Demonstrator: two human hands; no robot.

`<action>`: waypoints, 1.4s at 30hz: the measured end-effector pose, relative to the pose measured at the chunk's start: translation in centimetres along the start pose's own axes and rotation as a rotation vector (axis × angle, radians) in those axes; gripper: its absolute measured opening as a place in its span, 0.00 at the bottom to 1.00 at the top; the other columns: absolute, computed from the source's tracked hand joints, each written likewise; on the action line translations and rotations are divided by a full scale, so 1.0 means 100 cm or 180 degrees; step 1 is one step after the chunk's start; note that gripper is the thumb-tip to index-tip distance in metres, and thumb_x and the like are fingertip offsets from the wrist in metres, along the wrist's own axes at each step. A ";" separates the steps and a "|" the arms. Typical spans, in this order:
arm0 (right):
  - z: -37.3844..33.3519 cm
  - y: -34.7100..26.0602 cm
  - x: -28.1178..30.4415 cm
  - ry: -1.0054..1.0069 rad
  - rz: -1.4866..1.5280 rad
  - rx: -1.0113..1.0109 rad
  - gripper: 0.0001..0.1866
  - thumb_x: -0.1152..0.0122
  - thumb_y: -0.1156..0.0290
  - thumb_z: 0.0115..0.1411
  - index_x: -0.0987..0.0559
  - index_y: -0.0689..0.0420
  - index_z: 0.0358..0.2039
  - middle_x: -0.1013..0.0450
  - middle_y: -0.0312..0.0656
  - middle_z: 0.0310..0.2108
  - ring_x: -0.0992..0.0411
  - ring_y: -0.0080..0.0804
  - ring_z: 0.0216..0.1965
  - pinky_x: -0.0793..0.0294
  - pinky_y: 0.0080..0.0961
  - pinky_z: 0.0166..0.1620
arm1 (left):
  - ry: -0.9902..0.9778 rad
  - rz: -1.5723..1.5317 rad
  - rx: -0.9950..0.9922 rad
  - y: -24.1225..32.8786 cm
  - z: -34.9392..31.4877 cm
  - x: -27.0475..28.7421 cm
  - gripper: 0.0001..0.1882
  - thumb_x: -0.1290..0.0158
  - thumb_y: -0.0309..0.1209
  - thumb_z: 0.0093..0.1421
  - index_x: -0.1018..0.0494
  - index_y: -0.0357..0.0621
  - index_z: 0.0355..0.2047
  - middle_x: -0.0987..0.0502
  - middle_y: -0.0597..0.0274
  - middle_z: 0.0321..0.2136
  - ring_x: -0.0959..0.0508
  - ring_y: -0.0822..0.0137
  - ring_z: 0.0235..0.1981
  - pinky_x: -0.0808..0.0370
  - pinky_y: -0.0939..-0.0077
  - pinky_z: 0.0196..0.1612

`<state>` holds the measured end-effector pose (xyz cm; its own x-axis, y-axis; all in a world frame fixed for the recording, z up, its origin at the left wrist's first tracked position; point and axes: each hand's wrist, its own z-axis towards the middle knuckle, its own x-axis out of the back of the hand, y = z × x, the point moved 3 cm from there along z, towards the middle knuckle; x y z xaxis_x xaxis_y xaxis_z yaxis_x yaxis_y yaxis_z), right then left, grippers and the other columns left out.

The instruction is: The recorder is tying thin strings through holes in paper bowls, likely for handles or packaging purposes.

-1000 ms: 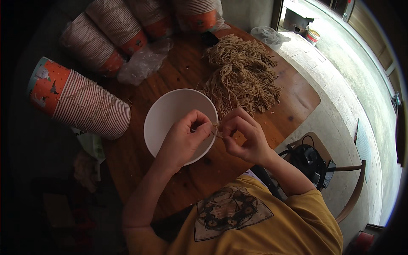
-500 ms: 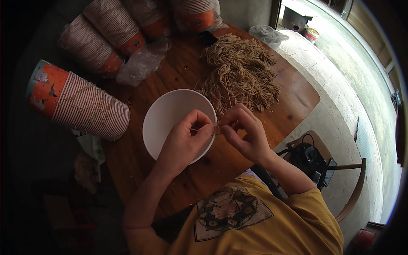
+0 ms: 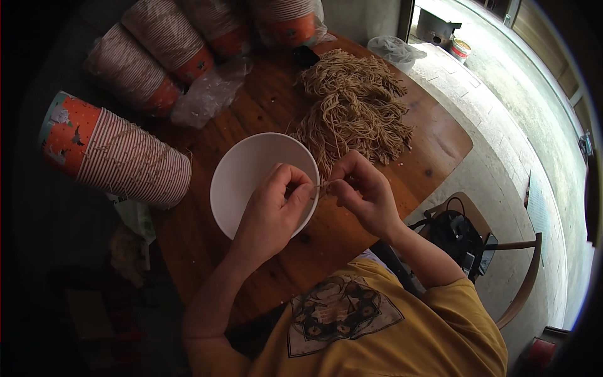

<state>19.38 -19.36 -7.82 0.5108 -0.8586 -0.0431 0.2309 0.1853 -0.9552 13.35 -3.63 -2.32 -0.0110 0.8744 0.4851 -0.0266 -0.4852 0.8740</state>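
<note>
A white paper tub (image 3: 237, 179) lies tilted on the table with its round mouth toward me. My left hand (image 3: 271, 207) reaches over the mouth and pinches a thin twine (image 3: 319, 186) at the tub's right rim. Just outside that rim, my right hand (image 3: 366, 193) pinches the same twine between thumb and bent forefinger. The two hands are a small gap apart, with a short stretch of twine showing between them. Beyond my right hand lies a large heap of tan twine lengths (image 3: 355, 94).
A nested stack of orange-bottomed tubs (image 3: 135, 157) lies at the left, with twine on its rims. More wrapped stacks (image 3: 166, 38) stand at the back beside a crumpled clear bag (image 3: 210, 94). The wooden table (image 3: 433, 132) has rounded edges; a chair (image 3: 524, 283) holding a black bag (image 3: 452, 235) stands right.
My right hand has shifted slightly, its fingers curling more closely around the twine. The left hand keeps its pinch at the rim, and the tub has barely moved.
</note>
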 end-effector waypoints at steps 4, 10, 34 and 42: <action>0.000 0.002 0.000 -0.0031 0.0691 -0.0095 0.03 0.45 0.75 0.59 0.29 0.58 0.32 0.34 0.31 0.32 0.35 0.15 0.31 0.34 0.13 0.34 | -0.0013 0.0000 0.0014 -0.001 -0.002 0.001 0.06 0.53 0.30 0.65 0.32 0.40 0.36 0.29 0.70 0.31 0.31 0.80 0.34 0.32 0.83 0.40; 0.002 0.000 0.001 -0.0338 0.1213 0.0008 0.02 0.45 0.77 0.60 0.28 0.58 0.33 0.34 0.32 0.35 0.34 0.17 0.36 0.34 0.15 0.40 | -0.0041 -0.0145 0.0138 0.002 -0.001 -0.001 0.06 0.54 0.30 0.65 0.33 0.40 0.36 0.29 0.69 0.31 0.30 0.80 0.34 0.31 0.82 0.39; 0.002 -0.007 0.012 -0.0428 -0.0620 0.0107 0.06 0.41 0.72 0.56 0.24 0.59 0.34 0.29 0.37 0.31 0.29 0.24 0.32 0.31 0.20 0.33 | 0.0409 0.0073 -0.0410 0.007 0.001 -0.007 0.07 0.50 0.27 0.61 0.36 0.38 0.36 0.29 0.57 0.31 0.27 0.62 0.33 0.30 0.69 0.37; 0.008 -0.025 0.004 -0.0456 -0.0798 0.0342 0.06 0.40 0.73 0.55 0.24 0.59 0.33 0.29 0.38 0.30 0.28 0.27 0.31 0.28 0.22 0.33 | 0.0641 0.1265 -0.1121 0.024 -0.010 -0.007 0.10 0.46 0.27 0.58 0.35 0.38 0.36 0.32 0.57 0.31 0.29 0.61 0.33 0.30 0.67 0.35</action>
<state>19.69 -19.75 -5.22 0.5367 -0.8092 0.2392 0.4470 0.0322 -0.8940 12.30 -5.43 -0.56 -0.2776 0.6250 0.7296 -0.3130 -0.7769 0.5464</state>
